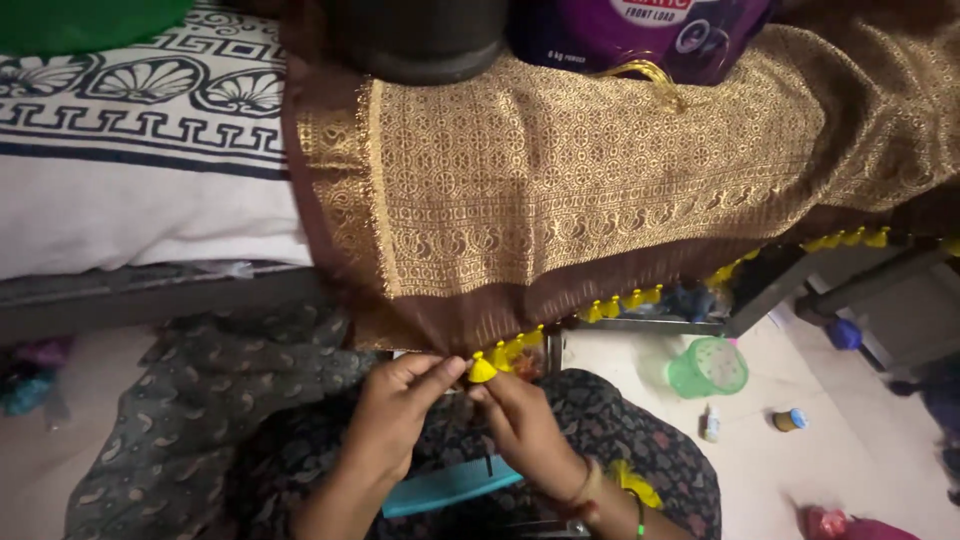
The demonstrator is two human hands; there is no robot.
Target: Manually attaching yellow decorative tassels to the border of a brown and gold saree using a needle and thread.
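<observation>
Right now both hands meet at the near edge of the brown-and-gold cloth (560, 190) draped over the bed (130, 210). Left hand (395, 405) and right hand (520, 420) pinch the yellow tassel (482, 370) between fingertips; the tassel row runs away up-right along the hem.

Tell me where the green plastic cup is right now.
In the head view, the green plastic cup lies on the floor at lower right, below the fabric's yellow tassels, with a small thread spool beside it.

A green plastic cup (708, 367) on the floor — a thread spool (789, 420) nearby.
</observation>
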